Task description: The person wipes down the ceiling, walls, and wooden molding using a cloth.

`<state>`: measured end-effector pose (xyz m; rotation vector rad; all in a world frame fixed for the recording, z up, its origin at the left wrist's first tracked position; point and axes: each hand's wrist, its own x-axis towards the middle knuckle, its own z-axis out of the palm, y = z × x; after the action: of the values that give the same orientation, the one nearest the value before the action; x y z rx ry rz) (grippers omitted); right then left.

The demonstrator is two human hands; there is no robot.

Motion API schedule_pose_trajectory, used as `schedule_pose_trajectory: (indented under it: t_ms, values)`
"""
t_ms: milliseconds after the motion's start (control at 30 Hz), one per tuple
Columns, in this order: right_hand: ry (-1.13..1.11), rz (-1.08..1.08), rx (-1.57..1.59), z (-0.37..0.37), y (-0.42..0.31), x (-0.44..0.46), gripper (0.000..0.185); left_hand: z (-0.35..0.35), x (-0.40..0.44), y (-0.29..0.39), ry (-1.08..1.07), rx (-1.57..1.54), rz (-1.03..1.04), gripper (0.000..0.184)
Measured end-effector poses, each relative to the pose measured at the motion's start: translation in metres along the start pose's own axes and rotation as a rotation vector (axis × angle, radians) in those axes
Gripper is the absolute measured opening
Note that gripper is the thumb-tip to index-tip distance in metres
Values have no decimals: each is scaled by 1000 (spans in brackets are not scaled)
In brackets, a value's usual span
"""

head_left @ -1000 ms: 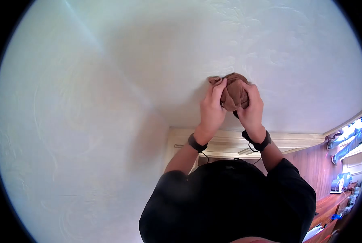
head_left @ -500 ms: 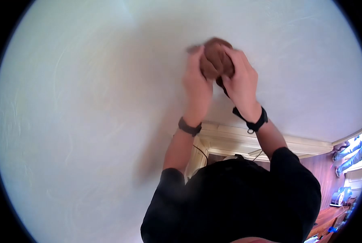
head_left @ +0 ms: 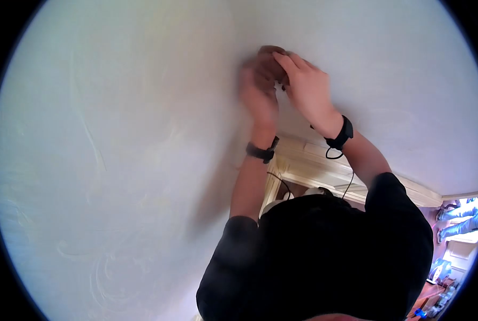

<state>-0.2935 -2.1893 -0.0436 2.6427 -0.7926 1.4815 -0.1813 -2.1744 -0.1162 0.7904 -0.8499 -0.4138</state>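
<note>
A bunched brown cloth (head_left: 271, 65) is squeezed between my two hands, up against the pale, faintly patterned wall (head_left: 142, 160). My left hand (head_left: 259, 99) grips its left side, somewhat blurred, with the fingertips partly hidden by the cloth. From the right, my right hand (head_left: 309, 88) holds the same cloth, its fingers laid over the top. Each wrist wears a dark band with a thin cord.
Below my forearms runs a cream moulded frame (head_left: 314, 160). At the far right, another person's legs in blue jeans (head_left: 461, 227) show beside a wooden floor. Several small items, one of them blue, stand at the lower right.
Both hands have moved up and to the left with the brown cloth. The cloth now looks flatter and is more covered by my hands. The view has shifted slightly.
</note>
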Motion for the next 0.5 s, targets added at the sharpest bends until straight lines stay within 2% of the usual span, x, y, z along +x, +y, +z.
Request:
schedule_pose_trajectory:
  t_ms: [33,100,200,333,400,467,500]
  values:
    - [-47,26,-36,8,-1,-7,53,-4,-5,-5,38,-76,-17,12]
    - [-136,83,-128,26,14,-29,51,0,-19,-25,103,-2,82,26]
    - [-149,76,-86,53,22,-60,50,-41,-40,-55,-25,-522,-334,17]
    - [-347,180,-134,76,37,-111,48,-74,-90,-123,0,141,-317,23]
    - [-426,218,-136,89,47,-141,46,-81,-115,-138,-81,554,-255,23]
    - [-543,328,-118,97,56,-173,43,-86,-137,-139,-183,872,-213,10]
    - [-599,383,-110,101,61,-191,42,-87,-146,-140,-238,1028,-186,15]
